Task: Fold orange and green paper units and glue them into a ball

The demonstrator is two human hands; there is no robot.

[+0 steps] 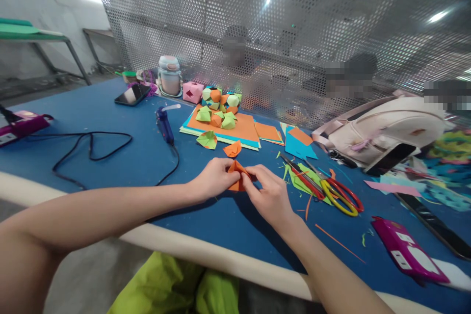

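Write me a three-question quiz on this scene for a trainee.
1. What do the fingers of the left hand and right hand hold?
2. True or false: the blue glue gun lies to the left of the coloured paper stack.
3. Which stands beside the pink paper box? A) scissors B) bottle C) backpack

Key: 1. Folded orange paper. 2. True. 3. B.

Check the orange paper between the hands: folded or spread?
Folded: the orange paper shows raised, angled faces between the left hand and right hand.
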